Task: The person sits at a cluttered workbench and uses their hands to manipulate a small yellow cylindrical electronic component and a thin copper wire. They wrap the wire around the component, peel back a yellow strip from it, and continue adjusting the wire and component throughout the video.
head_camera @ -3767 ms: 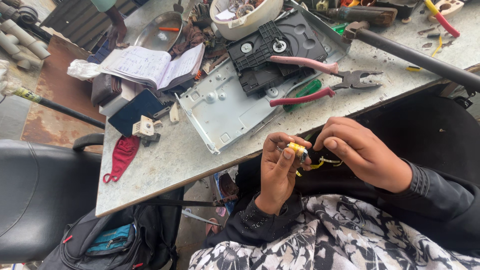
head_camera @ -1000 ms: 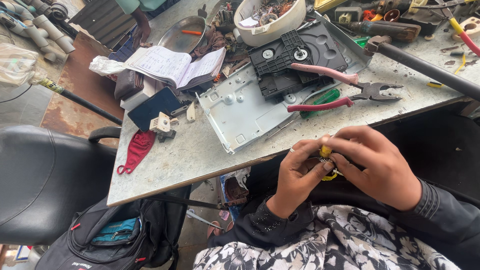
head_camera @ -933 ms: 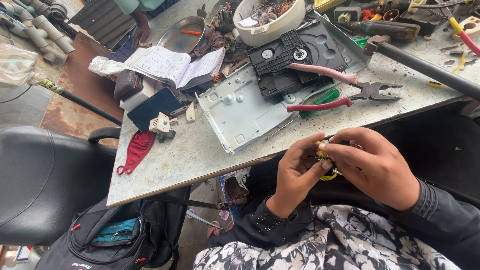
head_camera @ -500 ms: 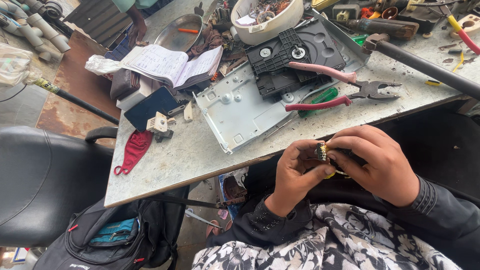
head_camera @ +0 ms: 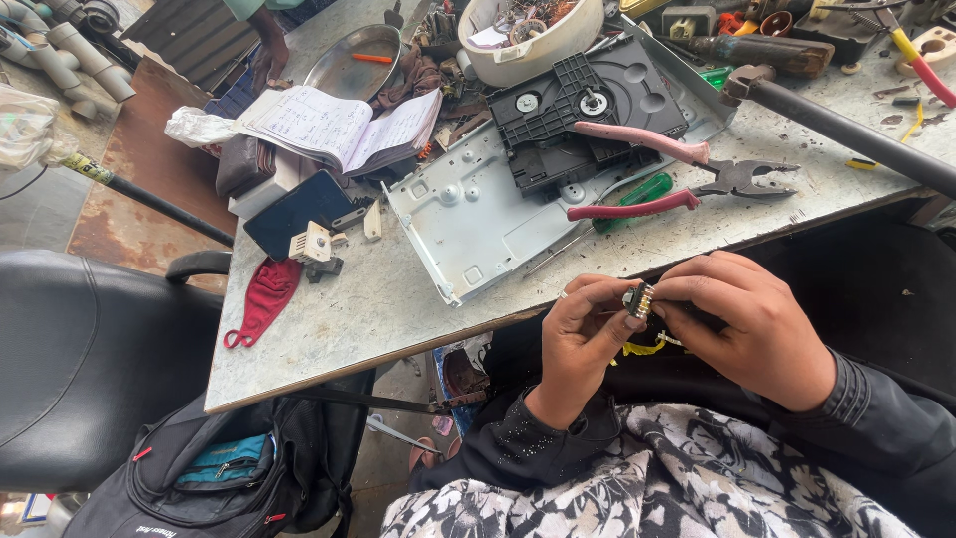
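A: Where are the hands?

B: Low in the frame, right of centre, just below the near edge of the bench. The left hand and the right hand meet over the lap, fingertips almost touching.

A: Holding what?

B: A small component, dark with metallic stripes, is pinched between the fingers of both hands. Each hand is curled narrow around it. A bit of yellow wire hangs just beneath, between the hands.

A: And on the bench?

B: Upper centre, a black disc drive mechanism sits on a grey metal chassis plate. Just right of that lie pliers with pink handles, a green-handled screwdriver between the handles. An open notebook lies at upper left, a white bowl of scrap at top centre.

A: Anything else?

B: A red face mask hangs over the bench's left edge. A black chair stands at left, a backpack on the floor at lower left
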